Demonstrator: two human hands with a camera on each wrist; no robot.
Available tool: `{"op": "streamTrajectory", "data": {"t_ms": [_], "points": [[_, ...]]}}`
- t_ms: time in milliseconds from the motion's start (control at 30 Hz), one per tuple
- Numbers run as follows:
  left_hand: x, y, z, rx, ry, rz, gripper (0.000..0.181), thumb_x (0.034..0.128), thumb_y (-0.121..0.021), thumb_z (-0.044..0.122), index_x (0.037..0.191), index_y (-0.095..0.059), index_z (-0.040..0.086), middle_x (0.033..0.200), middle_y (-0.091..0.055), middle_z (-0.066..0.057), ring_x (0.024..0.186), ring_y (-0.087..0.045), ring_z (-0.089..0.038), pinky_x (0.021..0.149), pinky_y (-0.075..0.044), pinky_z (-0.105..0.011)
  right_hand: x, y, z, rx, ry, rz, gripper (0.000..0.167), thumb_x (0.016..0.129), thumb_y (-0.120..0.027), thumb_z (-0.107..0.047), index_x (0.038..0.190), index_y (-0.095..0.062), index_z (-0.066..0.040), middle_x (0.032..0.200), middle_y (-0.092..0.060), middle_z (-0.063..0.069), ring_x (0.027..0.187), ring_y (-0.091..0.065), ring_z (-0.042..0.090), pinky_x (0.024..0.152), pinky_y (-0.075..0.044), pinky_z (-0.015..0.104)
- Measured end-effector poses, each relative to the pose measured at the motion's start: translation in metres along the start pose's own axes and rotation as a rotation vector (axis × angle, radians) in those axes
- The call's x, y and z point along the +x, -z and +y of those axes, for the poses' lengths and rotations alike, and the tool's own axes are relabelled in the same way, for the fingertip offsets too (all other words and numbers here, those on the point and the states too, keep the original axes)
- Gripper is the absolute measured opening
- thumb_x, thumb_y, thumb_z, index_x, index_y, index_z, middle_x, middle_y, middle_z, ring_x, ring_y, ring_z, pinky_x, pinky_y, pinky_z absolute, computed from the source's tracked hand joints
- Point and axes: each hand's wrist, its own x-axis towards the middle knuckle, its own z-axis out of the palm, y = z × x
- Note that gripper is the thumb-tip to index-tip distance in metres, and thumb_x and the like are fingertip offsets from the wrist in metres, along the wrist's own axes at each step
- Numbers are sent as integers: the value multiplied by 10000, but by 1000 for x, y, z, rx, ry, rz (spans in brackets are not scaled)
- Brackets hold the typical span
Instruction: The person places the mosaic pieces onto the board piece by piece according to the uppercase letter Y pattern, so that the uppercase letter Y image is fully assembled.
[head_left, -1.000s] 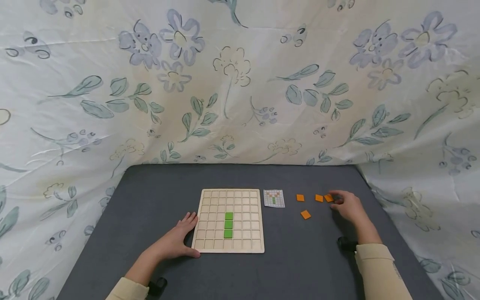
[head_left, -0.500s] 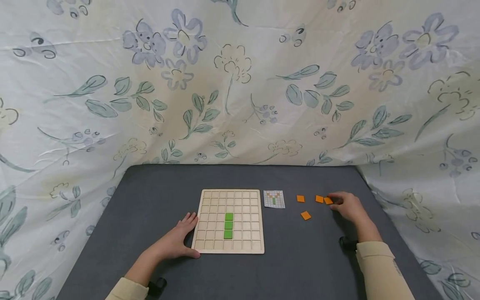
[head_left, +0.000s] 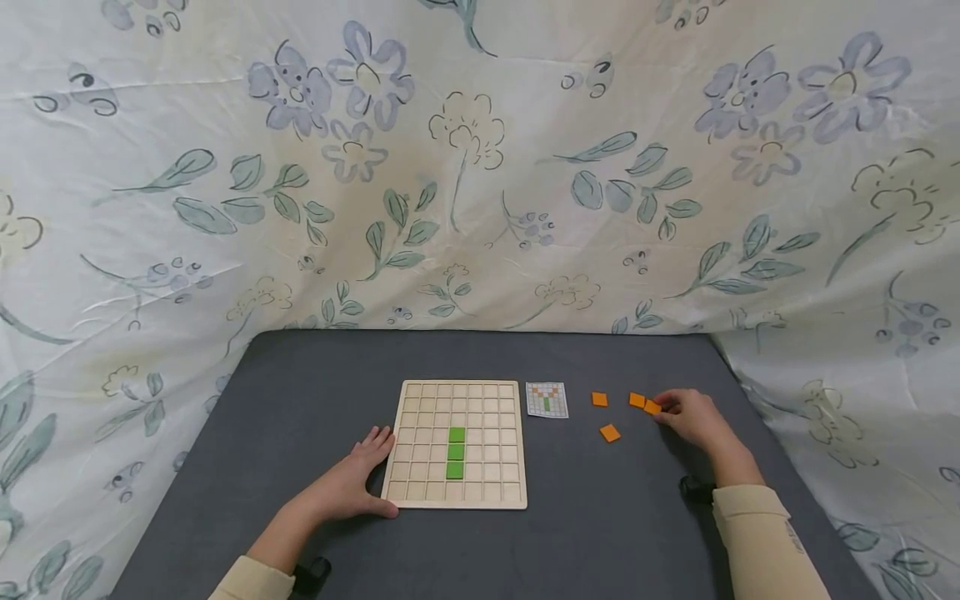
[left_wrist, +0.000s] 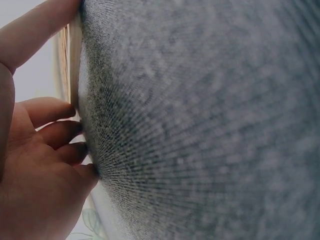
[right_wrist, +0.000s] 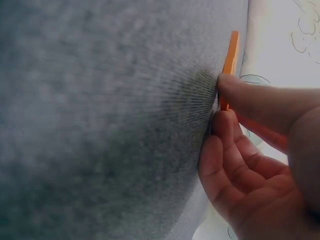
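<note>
Head view: the right hand (head_left: pixel 693 417) pinches an orange square tile (head_left: pixel 652 407), just slid and turned slightly, still off the wooden grid board (head_left: pixel 487 453) the outspread left hand (head_left: pixel 354 477) touches.

In the head view, the lower edge crops the left sleeve (head_left: pixel 255 580), the right sleeve (head_left: pixel 761 533) and the near part of the surface (head_left: pixel 577 533). Squares printed on the card (head_left: pixel 540 410) and the mark on the right sleeve are too small to make out. The right hand (head_left: pixel 696 419) covers one corner of the orange tile (head_left: pixel 652 407), and its middle in the right wrist view. In the left wrist view, the left hand (left_wrist: pixel 42 175) partly hides the board (left_wrist: pixel 74 65); nearby cloth is blurred.
</note>
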Motion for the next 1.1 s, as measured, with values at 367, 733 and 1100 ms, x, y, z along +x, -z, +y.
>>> {"op": "streamTrajectory", "data": {"t_ms": [367, 733, 1100], "points": [[-1, 3, 4, 10, 8, -1, 1208, 680, -920, 456, 1583, -264, -7, 1674, -166, -204, 1554, -66, -425, 1211, -157, -651, -17, 1, -19, -9, 23, 27, 326, 947, -710, -131, 1214, -660, 48, 1158, -633, 254, 1006, -635, 395, 850, -530, 558], [-1, 4, 3, 18, 13, -1, 1207, 677, -924, 445, 1583, -265, -5, 1675, -164, -202, 1555, -61, -422, 1213, -153, -648, -33, 2, -60, 30, 171, 95, 300, 942, -714, -118, 1218, -693, -3, 1140, -653, 183, 933, -632, 291, 751, -569, 456], [-2, 3, 3, 25, 21, 10, 1211, 665, -930, 447, 1582, -276, 1, 1675, -179, -192, 1556, -70, -418, 1211, -160, -649, -32, -9, -101, 60, 277, 79, 278, 928, -733, -122, 1187, -721, -22, 1123, -670, 134, 877, -627, 222, 704, -578, 348]]}}
